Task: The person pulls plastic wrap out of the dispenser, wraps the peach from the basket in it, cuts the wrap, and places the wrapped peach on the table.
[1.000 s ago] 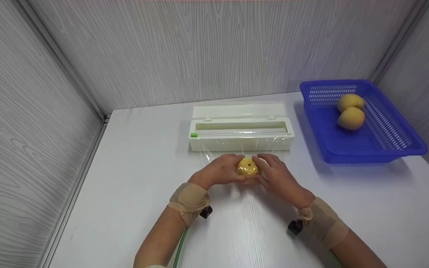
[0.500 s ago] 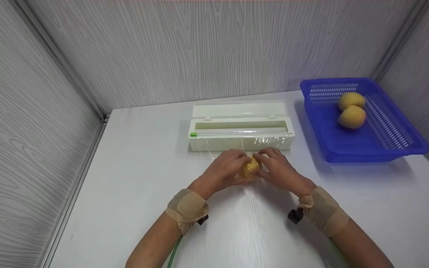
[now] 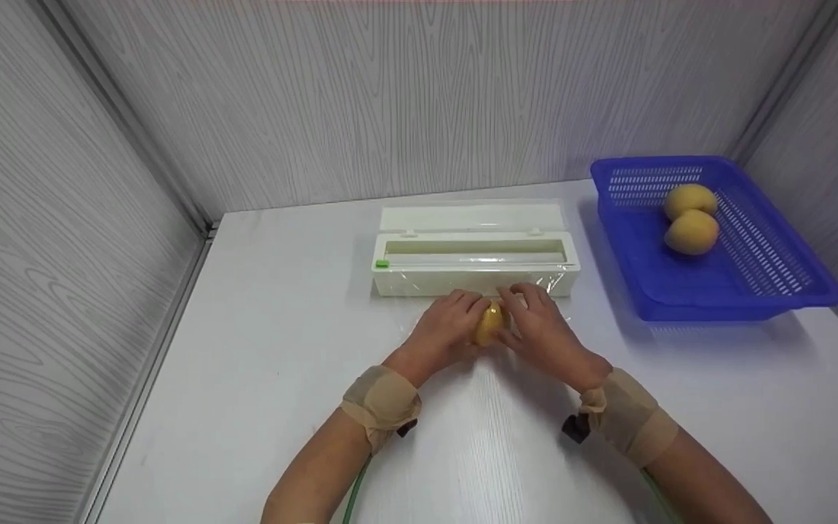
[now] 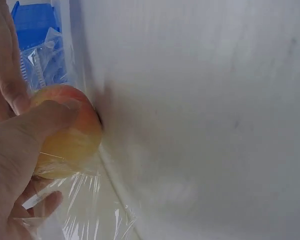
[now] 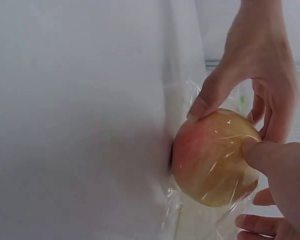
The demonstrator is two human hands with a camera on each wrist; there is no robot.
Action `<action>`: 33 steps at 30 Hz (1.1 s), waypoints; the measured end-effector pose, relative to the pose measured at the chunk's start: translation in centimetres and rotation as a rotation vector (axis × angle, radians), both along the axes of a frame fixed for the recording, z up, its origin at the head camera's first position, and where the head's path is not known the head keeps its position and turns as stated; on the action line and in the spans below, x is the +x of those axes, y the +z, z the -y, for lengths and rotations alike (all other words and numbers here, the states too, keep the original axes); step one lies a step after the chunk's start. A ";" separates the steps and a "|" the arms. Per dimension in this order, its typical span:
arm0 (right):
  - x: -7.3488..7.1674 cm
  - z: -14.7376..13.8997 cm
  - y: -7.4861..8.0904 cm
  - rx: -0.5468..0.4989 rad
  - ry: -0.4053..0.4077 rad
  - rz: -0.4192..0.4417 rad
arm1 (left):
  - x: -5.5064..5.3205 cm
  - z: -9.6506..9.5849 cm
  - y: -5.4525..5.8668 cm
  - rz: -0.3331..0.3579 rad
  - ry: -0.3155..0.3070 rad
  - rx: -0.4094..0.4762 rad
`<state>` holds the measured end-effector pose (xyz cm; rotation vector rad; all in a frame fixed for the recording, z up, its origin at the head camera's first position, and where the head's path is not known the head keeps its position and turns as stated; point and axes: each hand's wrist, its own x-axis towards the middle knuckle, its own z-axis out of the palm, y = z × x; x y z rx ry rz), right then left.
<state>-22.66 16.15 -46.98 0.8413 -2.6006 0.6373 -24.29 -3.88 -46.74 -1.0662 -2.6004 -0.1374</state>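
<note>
A yellow peach [image 3: 490, 324] with a red blush stands between both hands on the white table. Clear cling film [image 5: 205, 220] wraps over it, glossy and wrinkled, and runs back to the film dispenser [image 3: 473, 282]. My left hand [image 3: 442, 331] grips the peach from the left, its thumb on the near side in the left wrist view. From the right, my right hand [image 3: 546, 338] holds the filmed peach, thumb pressed on its skin. Its other fingers curve around the far side, partly hidden behind the fruit in the right wrist view.
Just behind the hands, the white dispenser has its lid folded back, showing the film roll [image 3: 473, 258] and a green slider [image 3: 382, 264] at its left end. At right stands a blue basket [image 3: 652, 298] with two peaches [image 3: 692, 233]. Wood-grain panels [image 3: 390, 102] border the table.
The peach has turned between the hands, and its dark dimple no longer faces up. Both hands have shifted slightly toward the dispenser, and the stretched film in front of it is shorter.
</note>
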 end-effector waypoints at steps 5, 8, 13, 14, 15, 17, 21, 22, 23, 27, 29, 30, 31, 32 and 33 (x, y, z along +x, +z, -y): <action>0.4 0.5 -0.9 0.071 0.006 -0.126 | -0.6 0.2 0.3 0.105 0.023 0.041; 0.4 0.6 -1.3 0.105 -0.020 -0.124 | -1.0 0.3 0.3 0.115 0.010 0.049; -0.2 0.7 -1.6 0.108 -0.060 -0.076 | -1.5 0.2 0.1 0.110 -0.011 0.066; -0.3 0.7 -1.6 0.104 -0.064 -0.068 | -1.6 0.2 0.1 0.109 -0.014 0.073; -0.5 0.7 -1.6 0.101 -0.067 -0.059 | -1.6 0.2 0.0 0.108 -0.016 0.082; -0.7 0.7 -1.5 0.098 -0.066 -0.046 | -1.7 0.3 -0.3 0.099 -0.013 0.103; -1.1 0.7 -1.0 0.099 -0.057 -0.006 | -1.6 0.5 -0.8 0.022 -0.001 0.137; -1.2 0.7 -0.9 0.102 -0.056 0.002 | -1.5 0.6 -0.9 -0.007 0.006 0.129; -1.2 0.7 -0.8 0.102 -0.055 0.009 | -1.4 0.6 -0.9 -0.033 0.017 0.112; -1.5 0.5 -0.4 0.101 -0.051 0.020 | -1.4 0.3 -0.7 -0.094 0.054 0.036; -1.7 0.5 -0.4 0.095 -0.042 0.016 | -1.4 0.1 -0.3 -0.087 0.067 0.016; -1.8 0.5 -0.4 0.092 -0.040 0.017 | -1.5 0.0 -0.2 -0.077 0.069 0.020; -1.9 0.4 -0.5 0.088 -0.036 0.017 | -1.5 0.0 0.0 -0.062 0.070 0.024; -2.0 0.4 -0.5 0.086 -0.035 0.020 | -1.6 0.0 0.1 -0.045 0.070 0.029; -2.1 0.4 -0.6 0.082 -0.033 0.025 | -1.6 -0.1 0.3 -0.022 0.069 0.038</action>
